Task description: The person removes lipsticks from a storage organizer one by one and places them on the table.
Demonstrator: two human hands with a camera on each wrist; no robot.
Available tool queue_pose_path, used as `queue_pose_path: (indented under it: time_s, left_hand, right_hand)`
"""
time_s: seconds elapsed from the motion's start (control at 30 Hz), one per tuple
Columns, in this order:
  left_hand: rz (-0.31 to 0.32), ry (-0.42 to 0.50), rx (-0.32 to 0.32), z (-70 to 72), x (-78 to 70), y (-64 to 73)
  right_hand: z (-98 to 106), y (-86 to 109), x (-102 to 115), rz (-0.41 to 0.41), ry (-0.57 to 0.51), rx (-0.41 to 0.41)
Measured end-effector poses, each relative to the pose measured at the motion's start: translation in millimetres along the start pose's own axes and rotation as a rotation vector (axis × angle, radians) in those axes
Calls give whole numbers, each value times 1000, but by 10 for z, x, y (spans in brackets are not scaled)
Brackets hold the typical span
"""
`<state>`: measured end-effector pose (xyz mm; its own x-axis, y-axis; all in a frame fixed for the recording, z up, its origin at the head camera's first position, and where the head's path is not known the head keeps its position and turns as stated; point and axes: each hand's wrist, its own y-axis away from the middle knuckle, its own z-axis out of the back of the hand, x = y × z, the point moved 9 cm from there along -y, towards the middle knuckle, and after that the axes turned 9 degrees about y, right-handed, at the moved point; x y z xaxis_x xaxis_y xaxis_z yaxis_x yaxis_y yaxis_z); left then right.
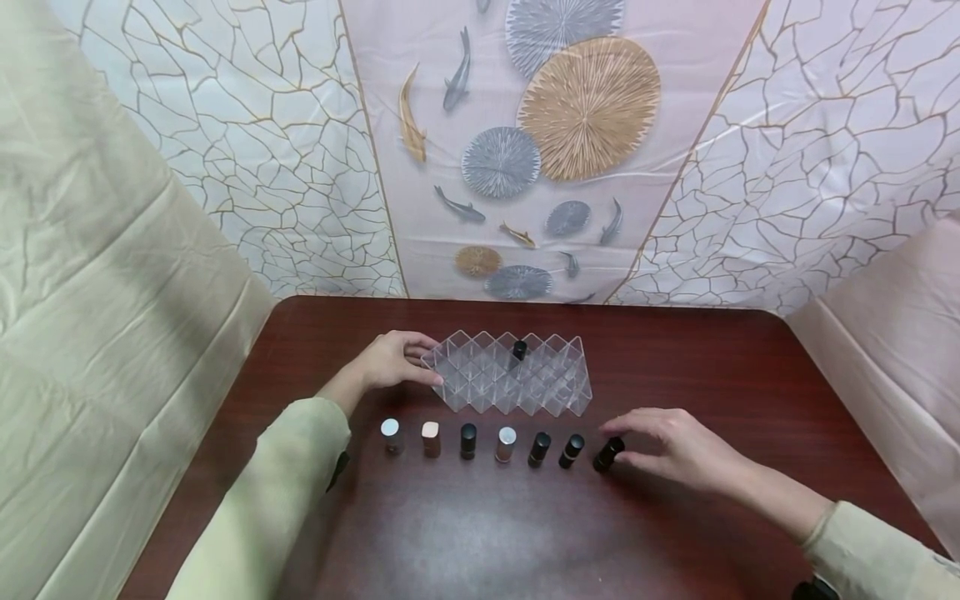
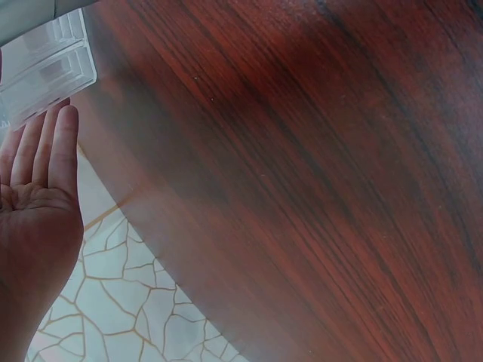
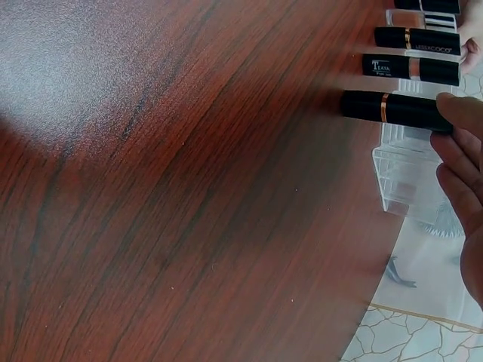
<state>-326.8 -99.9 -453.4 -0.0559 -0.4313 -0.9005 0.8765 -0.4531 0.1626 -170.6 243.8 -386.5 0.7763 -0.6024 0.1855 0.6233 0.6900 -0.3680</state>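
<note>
A clear lipstick organizer (image 1: 480, 375) with diamond-shaped compartments stands toward the back of the table; one black lipstick (image 1: 519, 350) is upright in a back compartment. My left hand (image 1: 393, 360) holds the organizer's left end, thumb at the front and fingers farther back. In the left wrist view, its fairly straight fingers (image 2: 56, 154) touch the clear wall. At the right end of a row of lipsticks, my right hand (image 1: 678, 448) pinches a black lipstick (image 3: 396, 109) with a gold band by its upper end. Its base appears to be on the table.
Several other lipsticks stand in the row before the organizer: a white-topped one (image 1: 390, 433), a pink-topped one (image 1: 431, 437), another white-topped one (image 1: 506, 443) and black ones (image 1: 540, 448). The dark red wooden table (image 1: 480, 533) meets a patterned cloth (image 1: 315, 167) at its back edge.
</note>
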Motion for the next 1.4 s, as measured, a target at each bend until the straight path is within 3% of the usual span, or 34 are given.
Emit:
queue_pose_path:
  time_s: [0.43,0.67,0.93,1.4]
  left_hand:
    - [15,3,-7,-2,6,-1]
    - [13,6,-13,6,29,11]
    - [12,18,-14,2,-5,17]
    - [-3,11,-20,16,39,-1]
  right_hand:
    - [91,-101,-15,-27,39,17]
    - [199,-293,-72,-46,37,16]
    - [225,-530,-164,-109,57,73]
    - [178,-988,-250,-52,30,91]
